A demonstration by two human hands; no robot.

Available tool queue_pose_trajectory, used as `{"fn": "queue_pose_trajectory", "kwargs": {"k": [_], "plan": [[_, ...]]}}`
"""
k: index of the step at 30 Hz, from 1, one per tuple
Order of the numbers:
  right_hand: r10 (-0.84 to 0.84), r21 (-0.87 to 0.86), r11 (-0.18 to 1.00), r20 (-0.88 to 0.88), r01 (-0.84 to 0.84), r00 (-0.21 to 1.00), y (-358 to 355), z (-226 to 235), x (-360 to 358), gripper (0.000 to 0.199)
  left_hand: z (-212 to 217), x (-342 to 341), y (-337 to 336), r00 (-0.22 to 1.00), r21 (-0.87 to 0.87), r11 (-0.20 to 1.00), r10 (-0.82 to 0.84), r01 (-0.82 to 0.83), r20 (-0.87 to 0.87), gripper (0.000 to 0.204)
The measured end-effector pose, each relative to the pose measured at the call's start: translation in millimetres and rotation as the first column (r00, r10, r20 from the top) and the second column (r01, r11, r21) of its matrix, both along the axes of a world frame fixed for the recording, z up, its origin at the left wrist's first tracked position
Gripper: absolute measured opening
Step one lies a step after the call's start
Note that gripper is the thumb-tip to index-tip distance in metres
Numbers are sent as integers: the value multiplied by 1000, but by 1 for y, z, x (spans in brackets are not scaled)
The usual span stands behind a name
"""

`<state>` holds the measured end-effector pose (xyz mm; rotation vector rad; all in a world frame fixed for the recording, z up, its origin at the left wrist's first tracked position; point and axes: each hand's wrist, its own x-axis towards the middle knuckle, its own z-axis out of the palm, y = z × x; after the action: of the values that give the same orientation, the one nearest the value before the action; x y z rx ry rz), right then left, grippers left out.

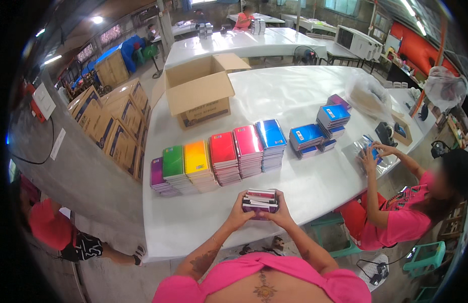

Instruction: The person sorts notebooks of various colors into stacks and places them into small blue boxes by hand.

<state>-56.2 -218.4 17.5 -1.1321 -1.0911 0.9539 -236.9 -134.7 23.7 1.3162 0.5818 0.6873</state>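
Note:
Both my hands grip a small bundle of spiral notebooks (260,207) at the near edge of the table. My left hand (238,212) is closed round its left side, and my right hand (283,211) round its right side. The bundle is seen edge-on, with a purple cover toward me. Beyond it stands a row of notebook stacks: purple (157,170), green (173,160), yellow (196,156), red (223,147), pink (248,139) and blue (270,134). The purple stack is the lowest.
An open cardboard box (206,113) stands behind the row on the white table (193,224). More blue notebook piles (307,134) sit to the right. At the right edge a co-worker's hands (370,157) handle clear plastic wrap. Closed cartons (124,118) are stacked beyond the left edge.

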Motion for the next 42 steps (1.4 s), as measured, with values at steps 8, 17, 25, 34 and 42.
{"fn": "queue_pose_trajectory", "kwargs": {"k": [8,17,25,34,42], "plan": [[-90,54,994,-91,95,992,-5,-31,-12,94,-56,5,-4,992,253,967,-10,41,-123,79],[-51,-61,997,-3,51,999,-9,-43,-1,96,-17,-11,11,944,392,895,-84,212,-320,88],[-10,-85,996,-62,5,998,-9,-56,2,93,62,35,-33,741,769,260,215,584,-636,111],[254,-138,960,49,-245,966,-33,-47,51,87,88,36,-4,714,729,145,147,669,-685,68],[123,-2,728,-983,-685,133,-63,-70,84,68,177,74,-4,800,851,-151,-290,504,-525,64]]}}
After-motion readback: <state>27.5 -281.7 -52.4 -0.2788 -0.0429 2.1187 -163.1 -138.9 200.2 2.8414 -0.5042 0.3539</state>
